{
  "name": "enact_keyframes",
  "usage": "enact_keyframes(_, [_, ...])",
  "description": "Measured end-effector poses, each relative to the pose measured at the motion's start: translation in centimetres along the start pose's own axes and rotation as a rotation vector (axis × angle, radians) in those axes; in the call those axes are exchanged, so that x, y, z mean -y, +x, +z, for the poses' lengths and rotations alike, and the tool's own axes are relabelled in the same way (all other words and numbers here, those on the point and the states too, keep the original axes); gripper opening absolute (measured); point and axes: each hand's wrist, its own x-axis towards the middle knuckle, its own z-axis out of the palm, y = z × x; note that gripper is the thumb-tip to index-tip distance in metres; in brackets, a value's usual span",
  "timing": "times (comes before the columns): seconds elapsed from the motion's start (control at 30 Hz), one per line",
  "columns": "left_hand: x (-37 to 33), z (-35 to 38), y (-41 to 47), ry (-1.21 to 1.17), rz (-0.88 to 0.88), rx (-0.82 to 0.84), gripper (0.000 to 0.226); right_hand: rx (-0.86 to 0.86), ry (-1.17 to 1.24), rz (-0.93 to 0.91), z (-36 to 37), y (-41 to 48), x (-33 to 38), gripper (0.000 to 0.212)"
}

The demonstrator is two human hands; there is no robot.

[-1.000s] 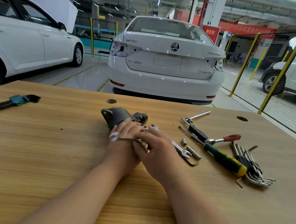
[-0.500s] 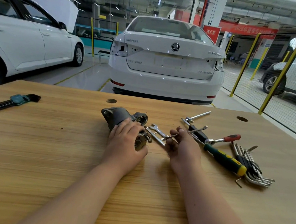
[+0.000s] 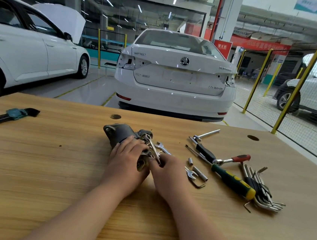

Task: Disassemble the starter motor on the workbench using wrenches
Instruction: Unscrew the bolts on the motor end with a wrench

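Fingers of the left hand (image 3: 127,161) curl over the starter motor (image 3: 120,135) lying mid-workbench (image 3: 51,167). The right hand (image 3: 169,172) pinches a slim wrench (image 3: 153,147), its ring end on the motor. Behind, a white car (image 3: 176,76) carries a Skoda emblem and "SUPERB" lettering.

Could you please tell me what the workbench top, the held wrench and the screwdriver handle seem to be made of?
Workbench top: wood or wood-look laminate, matte, straight grain lines. Wrench: bright polished metal, probably steel, glinting. Screwdriver handle: green-and-yellow plastic or rubber, slightly glossy.
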Motion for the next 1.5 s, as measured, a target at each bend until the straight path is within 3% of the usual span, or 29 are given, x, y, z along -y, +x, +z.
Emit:
enact_keyframes(0.23, [-0.2, -0.3, 0.1, 0.014, -0.015, 0.037, 0.046, 0.038, -0.131, -0.006, -4.3, -3.9, -1.7, 0.025])
enact_keyframes(0.37, [-0.3, -0.6, 0.1, 0.016, -0.025, 0.072, 0.045, 0.005, -0.079, 0.045, -6.4, -5.2, -2.7, 0.022])
enact_keyframes(0.6, [-0.6, -1.0, 0.2, 0.027, -0.028, 0.105, 0.047, 0.095, -0.101, 0.118, -3.5, -3.9, 0.4, 0.034])
enact_keyframes(0.7, [-0.4, -0.8, 0.3, 0.034, -0.024, 0.097, 0.047, 0.113, -0.069, 0.167, -2.5, -3.5, 0.8, 0.027])
enact_keyframes(1.03, [-0.5, -0.6, 0.3, 0.066, -0.017, 0.060, 0.042, 0.034, -0.041, 0.240, -7.3, -3.7, -2.3, 0.023])
enact_keyframes(1.3, [-0.9, -0.8, 0.2, 0.094, -0.035, 0.098, 0.043, -0.095, -0.337, 0.357, -9.5, -0.4, -6.7, 0.022])
enact_keyframes(1.5, [-0.8, -0.8, 0.2, 0.077, -0.027, 0.117, 0.043, -0.131, -0.471, 0.333, -8.2, 1.4, -7.6, 0.027])
